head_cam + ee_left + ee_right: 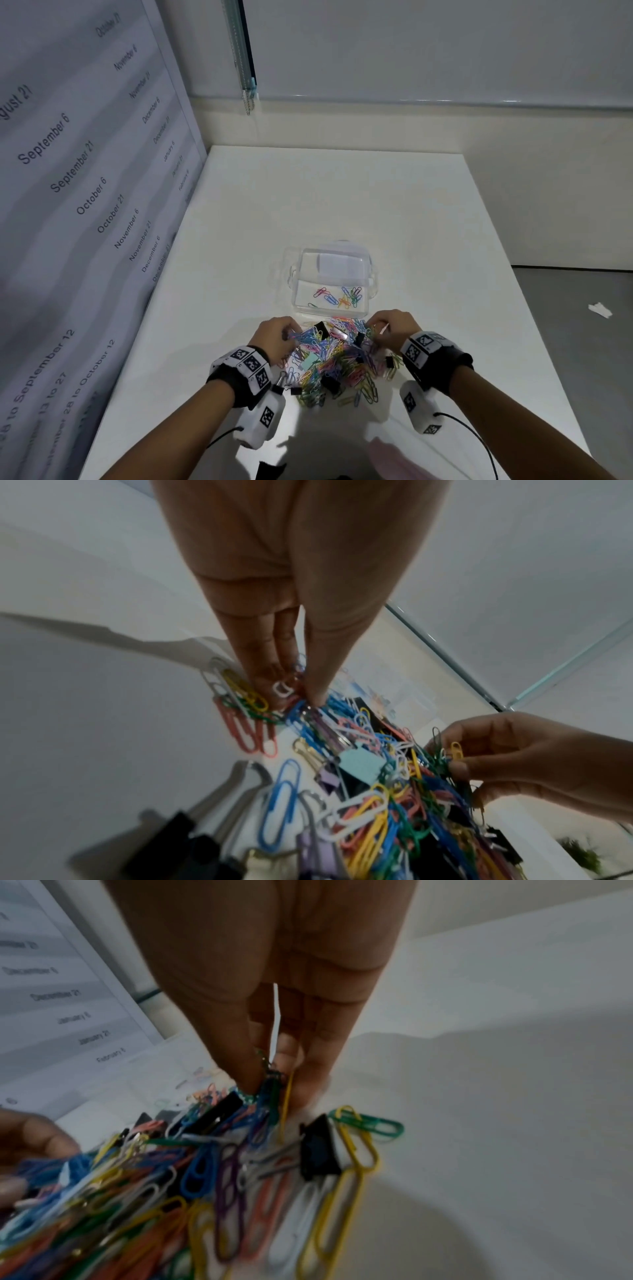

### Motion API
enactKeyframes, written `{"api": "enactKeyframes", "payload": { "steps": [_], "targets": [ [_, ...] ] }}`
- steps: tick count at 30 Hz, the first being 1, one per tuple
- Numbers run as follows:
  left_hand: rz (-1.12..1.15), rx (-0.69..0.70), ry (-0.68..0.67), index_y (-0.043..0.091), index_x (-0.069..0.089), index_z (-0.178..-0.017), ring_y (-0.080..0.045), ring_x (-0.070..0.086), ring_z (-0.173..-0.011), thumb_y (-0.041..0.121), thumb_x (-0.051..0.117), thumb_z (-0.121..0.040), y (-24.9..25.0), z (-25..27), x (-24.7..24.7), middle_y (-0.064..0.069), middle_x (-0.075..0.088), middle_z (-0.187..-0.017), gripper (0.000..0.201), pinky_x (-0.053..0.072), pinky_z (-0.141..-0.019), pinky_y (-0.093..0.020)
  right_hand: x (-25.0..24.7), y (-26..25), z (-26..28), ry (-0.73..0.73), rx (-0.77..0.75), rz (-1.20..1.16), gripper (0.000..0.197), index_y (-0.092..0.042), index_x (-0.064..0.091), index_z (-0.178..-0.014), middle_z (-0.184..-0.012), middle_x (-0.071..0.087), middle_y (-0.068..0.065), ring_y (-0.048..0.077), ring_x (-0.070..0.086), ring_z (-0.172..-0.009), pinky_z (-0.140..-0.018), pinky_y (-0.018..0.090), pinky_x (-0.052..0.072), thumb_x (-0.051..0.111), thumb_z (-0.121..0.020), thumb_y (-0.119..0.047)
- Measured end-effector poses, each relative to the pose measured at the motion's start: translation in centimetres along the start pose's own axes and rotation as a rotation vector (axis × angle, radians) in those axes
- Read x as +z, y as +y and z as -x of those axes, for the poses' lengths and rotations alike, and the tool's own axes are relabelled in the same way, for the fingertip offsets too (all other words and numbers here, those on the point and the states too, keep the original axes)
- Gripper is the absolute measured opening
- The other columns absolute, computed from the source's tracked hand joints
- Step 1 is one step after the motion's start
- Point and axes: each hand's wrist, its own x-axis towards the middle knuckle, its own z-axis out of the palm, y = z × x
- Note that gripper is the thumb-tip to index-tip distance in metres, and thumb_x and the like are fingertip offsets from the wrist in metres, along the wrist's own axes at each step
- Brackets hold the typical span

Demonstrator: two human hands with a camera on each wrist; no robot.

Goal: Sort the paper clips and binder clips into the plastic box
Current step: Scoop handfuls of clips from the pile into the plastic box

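A heap of coloured paper clips (337, 366) mixed with black and pastel binder clips (321, 328) lies on the white table in front of me. Behind it stands the clear plastic box (334, 281), lid open, with several paper clips (342, 296) in its near compartment. My left hand (282, 330) is at the heap's left edge, thumb and fingers pinching a small bunch of paper clips (287, 688). My right hand (383, 325) is at the heap's right edge, pinching green and yellow paper clips (274, 1091).
The white table (342, 198) ends at a calendar-printed panel (85, 171) on the left and a wall behind. Grey floor (582, 325) with a scrap of white paper (600, 310) lies to the right. Loose clips (363, 1123) spread around the heap.
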Motion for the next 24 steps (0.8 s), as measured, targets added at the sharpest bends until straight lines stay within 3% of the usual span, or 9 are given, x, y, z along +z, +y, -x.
{"api": "enactKeyframes", "payload": {
  "steps": [2,5,7,11,15,18,21,24],
  "targets": [
    [0.048,-0.021,0.014,0.019,0.062,-0.083,-0.018,0.058,-0.072,0.002,0.062,-0.083,-0.4,0.0,-0.2,-0.004,0.062,-0.076,0.016,0.048,-0.073,-0.026,-0.5,0.0,0.2,0.025,0.006,-0.014,0.028,-0.018,0.069,-0.104,-0.109,0.069,0.004,0.019,0.060,-0.092,-0.075,0.018,0.039,0.051,-0.084,-0.010],
    [0.107,-0.039,0.046,0.017,0.067,-0.082,-0.015,0.059,-0.072,0.001,0.061,-0.083,-0.7,0.0,-0.4,-0.002,0.063,-0.074,0.017,0.046,-0.068,-0.019,-1.2,0.0,0.5,0.038,0.006,-0.044,0.021,-0.017,0.071,-0.100,-0.107,0.071,0.007,0.022,0.064,-0.098,-0.079,0.022,0.044,0.057,-0.085,-0.015],
    [0.151,-0.046,0.055,0.018,0.068,-0.079,-0.010,0.056,-0.064,0.000,0.062,-0.082,-0.7,0.0,-0.6,0.003,0.062,-0.069,0.020,0.045,-0.062,-0.015,-1.5,-0.1,0.6,0.052,0.015,-0.045,0.019,-0.017,0.071,-0.098,-0.104,0.072,0.007,0.021,0.065,-0.096,-0.074,0.019,0.041,0.060,-0.083,-0.016],
    [0.309,-0.038,0.058,0.026,0.068,-0.072,-0.012,0.059,-0.066,0.002,0.065,-0.080,0.2,-0.2,-1.4,-0.001,0.066,-0.073,0.025,0.052,-0.065,-0.022,-2.0,-0.5,0.6,0.082,0.024,-0.068,0.018,-0.016,0.072,-0.096,-0.100,0.073,0.007,0.020,0.065,-0.095,-0.072,0.016,0.035,0.061,-0.080,-0.015],
    [0.421,0.016,0.082,0.019,0.069,-0.082,-0.015,0.062,-0.073,0.004,0.066,-0.082,2.6,-0.9,-2.3,-0.007,0.068,-0.082,0.015,0.052,-0.059,-0.014,-2.7,-1.3,0.6,0.120,0.013,-0.112,0.016,-0.014,0.073,-0.092,-0.096,0.073,0.008,0.017,0.062,-0.081,-0.071,0.019,0.041,0.062,-0.081,-0.014],
    [0.450,0.040,0.105,0.004,0.070,-0.095,-0.007,0.063,-0.065,0.001,0.062,-0.085,4.3,-2.2,-2.6,-0.002,0.067,-0.079,0.014,0.049,-0.050,-0.008,-3.4,-2.2,0.5,0.158,-0.014,-0.170,0.013,-0.013,0.073,-0.089,-0.091,0.074,0.010,0.019,0.066,-0.079,-0.080,0.028,0.053,0.063,-0.080,-0.013],
    [0.473,0.034,0.116,-0.001,0.067,-0.100,-0.018,0.062,-0.065,-0.003,0.050,-0.091,5.4,-3.7,-2.7,-0.014,0.067,-0.090,0.019,0.051,-0.051,-0.011,-4.1,-3.3,0.2,0.178,-0.045,-0.187,0.013,-0.013,0.073,-0.090,-0.088,0.074,0.011,0.018,0.065,-0.075,-0.082,0.029,0.054,0.064,-0.081,-0.013],
    [0.508,-0.012,0.122,0.000,0.065,-0.100,-0.036,0.066,-0.086,-0.003,0.044,-0.094,5.8,-4.9,-2.4,-0.023,0.065,-0.110,0.022,0.060,-0.073,-0.032,-4.5,-4.7,-0.4,0.204,-0.081,-0.214,0.013,-0.012,0.073,-0.092,-0.088,0.074,0.012,0.015,0.061,-0.071,-0.080,0.027,0.054,0.063,-0.083,-0.013]
  ]
}}
